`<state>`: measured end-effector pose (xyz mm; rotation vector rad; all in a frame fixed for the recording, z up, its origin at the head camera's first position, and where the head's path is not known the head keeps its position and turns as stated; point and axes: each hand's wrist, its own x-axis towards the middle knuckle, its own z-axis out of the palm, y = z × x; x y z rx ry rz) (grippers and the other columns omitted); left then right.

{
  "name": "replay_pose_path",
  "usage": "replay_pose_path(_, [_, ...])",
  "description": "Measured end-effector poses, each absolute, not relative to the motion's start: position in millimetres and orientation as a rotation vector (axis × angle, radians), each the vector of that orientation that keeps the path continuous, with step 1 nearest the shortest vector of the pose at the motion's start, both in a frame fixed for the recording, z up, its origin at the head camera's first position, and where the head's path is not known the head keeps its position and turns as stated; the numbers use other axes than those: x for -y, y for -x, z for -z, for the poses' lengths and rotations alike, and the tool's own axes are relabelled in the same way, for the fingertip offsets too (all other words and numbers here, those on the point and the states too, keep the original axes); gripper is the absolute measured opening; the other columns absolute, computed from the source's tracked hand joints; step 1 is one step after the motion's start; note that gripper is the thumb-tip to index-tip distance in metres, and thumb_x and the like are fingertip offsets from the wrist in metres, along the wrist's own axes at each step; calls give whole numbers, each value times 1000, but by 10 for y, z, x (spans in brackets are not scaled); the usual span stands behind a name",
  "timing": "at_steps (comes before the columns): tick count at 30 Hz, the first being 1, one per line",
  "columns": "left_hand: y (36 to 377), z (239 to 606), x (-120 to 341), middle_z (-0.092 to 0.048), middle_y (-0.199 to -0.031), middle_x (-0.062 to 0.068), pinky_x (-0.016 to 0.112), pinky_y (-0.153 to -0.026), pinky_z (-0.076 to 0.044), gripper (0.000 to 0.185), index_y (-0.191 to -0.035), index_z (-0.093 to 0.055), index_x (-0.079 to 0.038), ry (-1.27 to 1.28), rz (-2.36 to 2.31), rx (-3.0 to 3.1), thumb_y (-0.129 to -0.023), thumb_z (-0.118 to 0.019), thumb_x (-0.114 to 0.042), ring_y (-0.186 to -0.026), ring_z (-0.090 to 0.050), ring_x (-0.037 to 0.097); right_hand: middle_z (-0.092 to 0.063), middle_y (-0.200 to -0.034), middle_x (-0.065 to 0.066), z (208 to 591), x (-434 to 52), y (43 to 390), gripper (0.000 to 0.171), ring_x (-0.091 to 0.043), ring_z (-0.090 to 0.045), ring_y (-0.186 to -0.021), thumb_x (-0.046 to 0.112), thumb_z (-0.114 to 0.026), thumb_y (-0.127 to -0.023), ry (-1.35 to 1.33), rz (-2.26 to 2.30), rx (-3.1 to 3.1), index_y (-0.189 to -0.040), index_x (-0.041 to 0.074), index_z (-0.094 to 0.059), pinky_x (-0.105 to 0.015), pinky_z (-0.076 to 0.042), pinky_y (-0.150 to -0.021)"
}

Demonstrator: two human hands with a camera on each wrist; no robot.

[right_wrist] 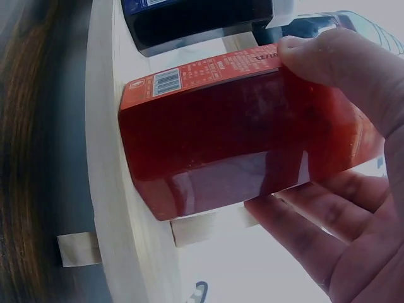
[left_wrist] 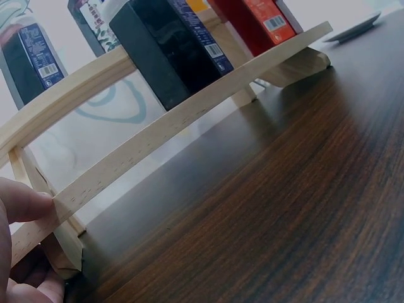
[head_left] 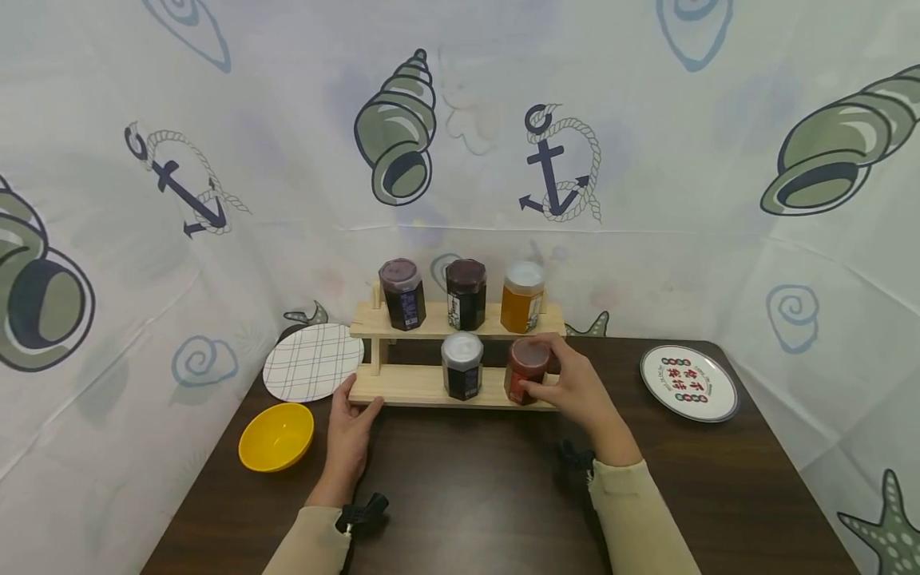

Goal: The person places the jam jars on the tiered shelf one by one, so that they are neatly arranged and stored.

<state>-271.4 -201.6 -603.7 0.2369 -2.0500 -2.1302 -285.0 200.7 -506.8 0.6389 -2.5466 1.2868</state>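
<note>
A two-tier wooden rack (head_left: 413, 385) stands on the table. My left hand (head_left: 348, 442) grips the left end of its lower tier; in the left wrist view the thumb (left_wrist: 25, 201) lies against the front edge and fingers curl below. On the lower tier, toward the right end, my right hand (head_left: 580, 391) holds a red jar (right_wrist: 214, 136) between thumb and fingers. The jar is upright, its base at the board. Left of it on the same tier stands a dark jar (head_left: 462, 375) with a pale lid.
The upper tier carries two dark jars (head_left: 403, 307) (head_left: 466, 307) and an amber jar (head_left: 521, 307). Left of the rack are a checked plate (head_left: 314, 362) and a yellow bowl (head_left: 276, 438). A white plate with red print (head_left: 688, 403) lies right, and a printed cloth (head_left: 481, 184) hangs behind.
</note>
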Motion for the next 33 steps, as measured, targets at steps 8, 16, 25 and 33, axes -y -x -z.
replay_pose_path(8, [2721, 6040, 2008, -24, -182, 8, 41, -134, -31, 84, -173, -24, -16, -225, 2122, 2052, -105, -73, -10, -167, -29, 22, -59, -137, -1, 5072, -2003, 2873, 77, -23, -66, -127, 17, -98, -83, -585, -1243, 2538, -147, 26, -56, -47, -67, -100])
replay_pose_path(16, [2717, 6049, 2024, -24, -182, 6, 41, -134, -31, 84, -173, -23, -17, -214, 2130, 2046, -105, -73, -10, -167, -29, 20, -58, -136, -6, 5117, -1950, 2888, 74, -29, -65, -128, 15, -96, -84, -558, -1326, 2512, -145, 23, -56, -58, -64, -103])
replay_pose_path(25, [2723, 6049, 2042, -25, -182, 9, 41, -133, -33, 84, -172, -24, -15, -218, 2130, 2042, -105, -73, -9, -166, -31, 23, -56, -140, -5, 5141, -1913, 2900, 74, -28, -64, -130, 17, -94, -88, -549, -1360, 2520, -150, 25, -53, -58, -62, -106])
replay_pose_path(33, [2722, 6060, 2048, -27, -181, 9, 42, -132, -35, 83, -172, -25, -15, -215, 2145, 2026, -105, -73, -9, -165, -35, 24, -55, -145, -5, 5153, -1907, 2909, 76, -28, -62, -132, 16, -93, -88, -565, -1357, 2517, -151, 23, -51, -58, -61, -108])
